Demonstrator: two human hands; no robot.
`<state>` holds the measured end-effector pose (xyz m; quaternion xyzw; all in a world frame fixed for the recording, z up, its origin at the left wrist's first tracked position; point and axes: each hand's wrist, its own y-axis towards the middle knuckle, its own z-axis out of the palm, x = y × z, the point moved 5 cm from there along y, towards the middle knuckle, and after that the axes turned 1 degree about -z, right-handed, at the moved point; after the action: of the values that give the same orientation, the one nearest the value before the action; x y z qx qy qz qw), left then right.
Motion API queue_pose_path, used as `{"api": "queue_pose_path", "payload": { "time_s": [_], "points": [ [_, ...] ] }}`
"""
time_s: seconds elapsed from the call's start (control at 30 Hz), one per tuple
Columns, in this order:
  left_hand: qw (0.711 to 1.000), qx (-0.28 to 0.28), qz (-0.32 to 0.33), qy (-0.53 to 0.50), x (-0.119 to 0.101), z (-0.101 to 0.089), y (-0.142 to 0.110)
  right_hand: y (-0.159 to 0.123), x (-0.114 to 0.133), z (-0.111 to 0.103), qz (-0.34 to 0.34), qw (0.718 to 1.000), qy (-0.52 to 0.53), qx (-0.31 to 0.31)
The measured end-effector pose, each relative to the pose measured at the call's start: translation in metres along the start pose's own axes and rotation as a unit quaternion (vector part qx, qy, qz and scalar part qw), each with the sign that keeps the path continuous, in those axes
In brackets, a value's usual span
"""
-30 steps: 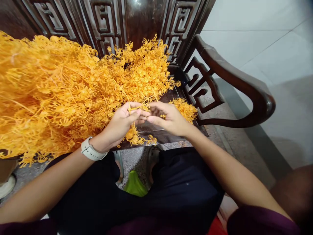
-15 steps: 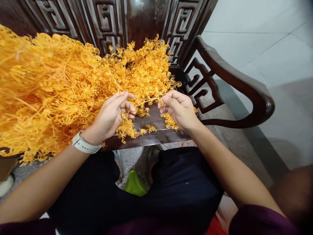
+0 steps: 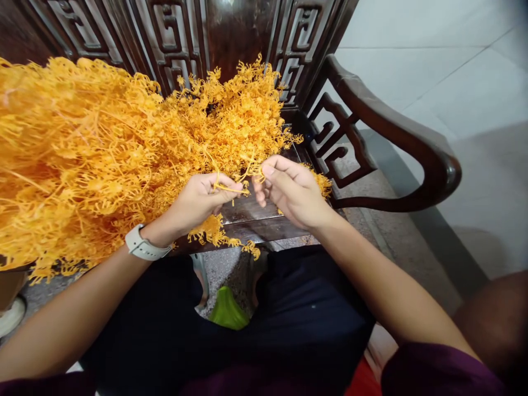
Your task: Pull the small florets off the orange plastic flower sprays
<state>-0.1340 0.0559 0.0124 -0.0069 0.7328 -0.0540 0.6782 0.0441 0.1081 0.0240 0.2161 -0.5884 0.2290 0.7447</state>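
Note:
Between thumb and fingers, my left hand [image 3: 202, 198] pinches a thin orange-yellow plastic flower stem [image 3: 229, 189]. Close by on the right, my right hand [image 3: 292, 190] is closed at the fingertips on a small orange-yellow plastic flower piece [image 3: 256, 171]. Whether the two pieces are joined is hard to make out. Behind and to the left spreads a big heap of orange-yellow plastic flower sprays [image 3: 119, 148]. A few loose sprays [image 3: 212, 231] hang over the seat's front edge below my left hand.
The heap lies on a dark carved wooden bench [image 3: 264, 234], its curved armrest [image 3: 396, 126] rising on the right. More flower pieces [image 3: 322, 184] lie beyond my right hand. A green object [image 3: 229, 309] is on the floor between my feet. Part of another person shows at lower right.
My hands have come closer together. The left has closed its fingers into a pinch; the stem stretched between them is now bent. A loose spray has shifted over the bench's front edge.

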Motion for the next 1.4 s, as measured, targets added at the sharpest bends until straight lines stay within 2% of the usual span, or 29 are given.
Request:
{"api": "queue_pose_path", "payload": {
  "time_s": [0.13,0.27,0.33,0.4,0.43,0.5,0.57,0.6,0.67,0.73,0.8,0.93,1.0,1.07,1.1,1.13,1.2,1.27,1.3,1.33,1.4],
  "points": [
    [0.998,-0.028,0.052,0.019,-0.014,-0.005,0.002,-0.001,0.001,0.005,0.029,0.998,0.051,0.034],
    [0.991,-0.065,0.095,0.064,-0.023,-0.015,0.002,0.001,0.012,-0.004,0.028,0.998,0.022,0.052],
    [0.99,-0.107,0.08,0.038,-0.019,-0.032,0.003,0.0,0.031,-0.024,-0.024,0.999,-0.011,0.019],
    [0.987,-0.148,0.063,-0.008,-0.014,-0.052,0.005,-0.001,0.054,-0.057,-0.11,0.992,-0.032,-0.055],
    [0.986,-0.153,0.056,-0.032,-0.013,-0.058,0.006,-0.001,0.061,-0.076,-0.141,0.985,-0.04,-0.095],
    [0.988,-0.135,0.041,-0.069,-0.013,-0.062,0.007,0.001,0.06,-0.114,-0.154,0.968,-0.088,-0.179],
    [0.988,-0.112,0.025,-0.105,-0.017,-0.055,0.006,0.005,0.047,-0.144,-0.136,0.934,-0.215,-0.25],
    [0.986,-0.104,0.015,-0.125,-0.02,-0.049,0.005,0.009,0.036,-0.153,-0.11,0.911,-0.31,-0.248],
    [0.981,-0.093,-0.007,-0.168,-0.024,-0.035,0.002,0.016,0.014,-0.163,-0.041,0.853,-0.484,-0.194],
    [0.974,-0.082,-0.027,-0.208,-0.026,-0.025,0.001,0.019,-0.005,-0.169,0.034,0.798,-0.591,-0.112],
    [0.966,-0.072,-0.041,-0.243,-0.025,-0.019,0.001,0.018,-0.014,-0.173,0.079,0.758,-0.645,-0.061],
    [0.955,-0.072,-0.068,-0.28,-0.019,-0.016,0.0,0.014,-0.016,-0.183,0.116,0.694,-0.711,-0.021],
    [0.952,-0.077,-0.07,-0.288,-0.017,-0.016,-0.002,0.012,-0.017,-0.185,0.137,0.67,-0.729,-0.006],
    [0.949,-0.075,-0.061,-0.301,-0.017,-0.013,-0.003,0.011,-0.015,-0.181,0.143,0.661,-0.737,-0.002],
    [0.947,-0.069,-0.057,-0.309,-0.018,-0.011,-0.004,0.01,-0.012,-0.176,0.131,0.67,-0.731,-0.008],
    [0.945,-0.06,-0.053,-0.318,-0.019,-0.008,-0.005,0.01,-0.009,-0.167,0.109,0.693,-0.712,-0.018],
    [0.94,-0.041,-0.045,-0.336,-0.021,-0.003,-0.006,0.009,-0.001,-0.139,0.039,0.781,-0.622,-0.034],
    [0.938,-0.031,-0.036,-0.342,-0.022,0.001,-0.006,0.006,0.004,-0.101,-0.028,0.88,-0.475,-0.017],
    [0.94,-0.031,-0.034,-0.339,-0.021,0.003,-0.006,0.004,0.005,-0.081,-0.049,0.913,-0.406,0.004],
    [0.942,-0.031,-0.034,-0.332,-0.02,0.005,-0.006,0.002,0.005,-0.06,-0.065,0.93,-0.36,0.025],
    [0.949,-0.031,-0.035,-0.313,-0.017,0.009,-0.007,-0.002,0.008,-0.025,-0.11,0.934,-0.338,0.041]
  ]
}}
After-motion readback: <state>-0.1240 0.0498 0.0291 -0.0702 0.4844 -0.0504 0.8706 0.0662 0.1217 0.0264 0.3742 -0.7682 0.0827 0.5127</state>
